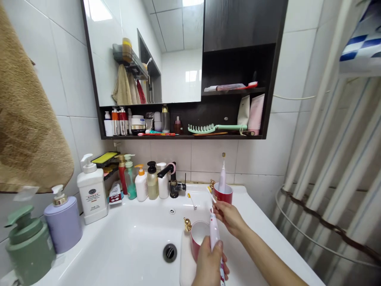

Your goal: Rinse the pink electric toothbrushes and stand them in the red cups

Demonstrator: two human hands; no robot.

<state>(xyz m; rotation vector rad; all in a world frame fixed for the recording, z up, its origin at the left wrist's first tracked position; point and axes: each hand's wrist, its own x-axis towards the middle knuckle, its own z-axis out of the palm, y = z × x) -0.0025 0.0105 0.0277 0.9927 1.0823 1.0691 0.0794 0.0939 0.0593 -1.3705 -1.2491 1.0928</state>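
My left hand [210, 260] is wrapped round the pale pink handle of an electric toothbrush [213, 230], held upright over the sink. Just above its top, the fingers of my right hand [228, 216] pinch a white toothbrush head [210, 193] with yellow bristles, tilted to the left. Whether head and handle touch is hidden by the fingers. A red cup [198, 234] with a gold figure on its side stands behind my left hand. Beyond my right hand, a second red cup [224, 194] holds another electric toothbrush [222, 176]. Another brush head [192, 200] lies on the sink's back rim.
The white sink [119, 246] has a drain [170, 253] and a black faucet [174, 180]. Several pump bottles [141, 186] line its back and left edge. Above hangs a mirror cabinet [238, 137] with toiletries and a green hairbrush [217, 128]. Pipes [321, 171] run on the right.
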